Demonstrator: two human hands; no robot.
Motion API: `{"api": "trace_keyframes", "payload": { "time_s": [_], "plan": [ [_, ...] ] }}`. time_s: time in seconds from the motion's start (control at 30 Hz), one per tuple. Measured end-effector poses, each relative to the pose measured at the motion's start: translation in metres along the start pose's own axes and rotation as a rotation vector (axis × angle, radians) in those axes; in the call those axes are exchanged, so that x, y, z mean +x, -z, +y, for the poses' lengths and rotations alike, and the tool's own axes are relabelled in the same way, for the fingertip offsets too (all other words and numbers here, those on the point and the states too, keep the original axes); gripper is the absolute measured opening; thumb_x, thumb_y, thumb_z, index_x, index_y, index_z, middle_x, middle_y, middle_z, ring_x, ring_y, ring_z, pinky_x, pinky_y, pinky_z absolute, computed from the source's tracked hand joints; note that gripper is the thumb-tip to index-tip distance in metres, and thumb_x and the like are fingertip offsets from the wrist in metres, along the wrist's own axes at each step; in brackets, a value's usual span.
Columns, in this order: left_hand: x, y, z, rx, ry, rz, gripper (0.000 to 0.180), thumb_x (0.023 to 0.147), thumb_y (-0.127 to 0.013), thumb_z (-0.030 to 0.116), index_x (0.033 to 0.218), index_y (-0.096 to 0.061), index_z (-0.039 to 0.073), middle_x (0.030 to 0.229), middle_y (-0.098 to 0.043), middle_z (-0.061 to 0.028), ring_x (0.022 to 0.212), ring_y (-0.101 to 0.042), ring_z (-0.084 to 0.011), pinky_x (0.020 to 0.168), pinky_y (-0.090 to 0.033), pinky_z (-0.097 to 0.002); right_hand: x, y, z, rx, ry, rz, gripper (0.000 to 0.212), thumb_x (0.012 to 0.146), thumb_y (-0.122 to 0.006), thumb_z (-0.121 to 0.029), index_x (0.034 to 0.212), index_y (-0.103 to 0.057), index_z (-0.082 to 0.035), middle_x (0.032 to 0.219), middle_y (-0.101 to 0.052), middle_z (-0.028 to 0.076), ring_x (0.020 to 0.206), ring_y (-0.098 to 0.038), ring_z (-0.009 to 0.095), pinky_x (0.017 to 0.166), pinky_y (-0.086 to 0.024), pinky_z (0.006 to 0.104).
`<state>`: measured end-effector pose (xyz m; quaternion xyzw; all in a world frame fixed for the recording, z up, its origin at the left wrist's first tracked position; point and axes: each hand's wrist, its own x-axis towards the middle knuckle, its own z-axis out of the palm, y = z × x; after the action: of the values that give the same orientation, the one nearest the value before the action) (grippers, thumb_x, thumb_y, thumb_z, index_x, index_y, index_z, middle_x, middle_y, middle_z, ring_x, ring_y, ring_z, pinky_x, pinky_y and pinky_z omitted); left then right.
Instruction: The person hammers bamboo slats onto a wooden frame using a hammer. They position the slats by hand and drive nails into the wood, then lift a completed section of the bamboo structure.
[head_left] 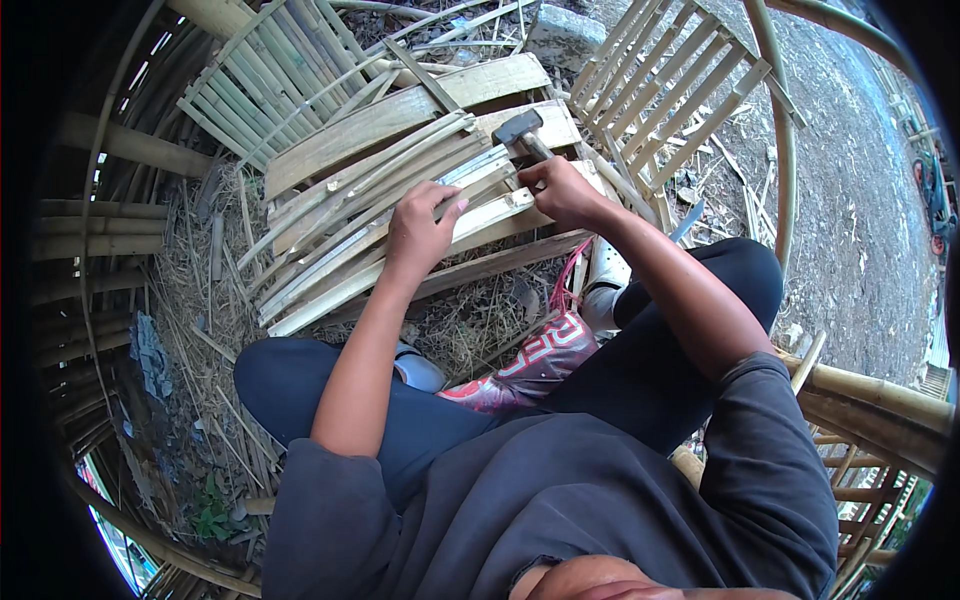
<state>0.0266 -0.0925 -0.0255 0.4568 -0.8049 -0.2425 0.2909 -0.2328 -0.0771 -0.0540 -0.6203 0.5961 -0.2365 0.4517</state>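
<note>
My right hand is closed around the handle of a hammer, whose dark metal head points up and to the left. My left hand has its fingers closed over a stack of split bamboo strips. A small dark piece shows between its thumb and fingers, too little of it to name. The strips lie side by side, slanting up to the right, on wide wooden planks. The hammer head hangs over the right end of the strips.
Bamboo slat panels stand at the far left and far right. A grey stone block sits behind the planks. A red and white printed sack lies between my legs. Bamboo poles run along the right side. Dry straw and scraps cover the ground.
</note>
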Motion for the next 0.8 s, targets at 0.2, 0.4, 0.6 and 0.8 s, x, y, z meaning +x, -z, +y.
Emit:
{"api": "trace_keyframes", "payload": {
  "time_s": [0.2, 0.4, 0.6, 0.8],
  "plan": [
    [-0.001, 0.001, -0.004, 0.022, 0.022, -0.02, 0.023, 0.09, -0.077, 0.02, 0.105, -0.075, 0.002, 0.104, -0.073, -0.0157, 0.099, -0.07, -0.034, 0.087, -0.054, -0.0396, -0.004, 0.004, -0.01, -0.056, -0.013, -0.036, 0.052, 0.07, -0.049, 0.009, 0.117, -0.072, 0.003, 0.092, -0.074, 0.016, 0.093, -0.066, 0.017, 0.086, -0.051, 0.0327],
    [0.004, 0.002, 0.0, 0.031, 0.076, -0.017, 0.023, 0.09, -0.076, 0.021, 0.105, -0.075, 0.004, 0.105, -0.072, -0.0144, 0.098, -0.069, -0.0331, 0.086, -0.054, -0.0404, -0.001, -0.004, -0.001, -0.07, 0.0, 0.127, 0.054, 0.07, -0.055, 0.008, 0.12, -0.073, 0.0, 0.102, -0.076, 0.019, 0.098, -0.072, 0.025, 0.091, -0.052, 0.0327],
    [0.004, 0.001, -0.005, 0.048, 0.075, -0.014, 0.023, 0.09, -0.075, 0.021, 0.106, -0.075, 0.004, 0.105, -0.073, -0.0134, 0.099, -0.069, -0.0318, 0.086, -0.054, -0.0408, -0.004, -0.01, -0.002, -0.122, -0.013, 0.172, 0.052, 0.07, -0.056, 0.008, 0.117, -0.074, 0.0, 0.106, -0.076, 0.019, 0.098, -0.072, 0.027, 0.088, -0.054, 0.0345],
    [0.004, -0.003, -0.009, 0.038, 0.094, -0.009, 0.025, 0.089, -0.077, 0.02, 0.108, -0.075, 0.004, 0.107, -0.073, -0.0145, 0.096, -0.07, -0.0307, 0.086, -0.054, -0.0382, -0.005, 0.009, -0.012, -0.158, 0.027, 0.029, 0.044, 0.069, -0.075, -0.014, 0.111, -0.076, -0.001, 0.098, -0.075, 0.023, 0.093, -0.073, 0.035, 0.084, -0.056, 0.0414]
  ]
}}
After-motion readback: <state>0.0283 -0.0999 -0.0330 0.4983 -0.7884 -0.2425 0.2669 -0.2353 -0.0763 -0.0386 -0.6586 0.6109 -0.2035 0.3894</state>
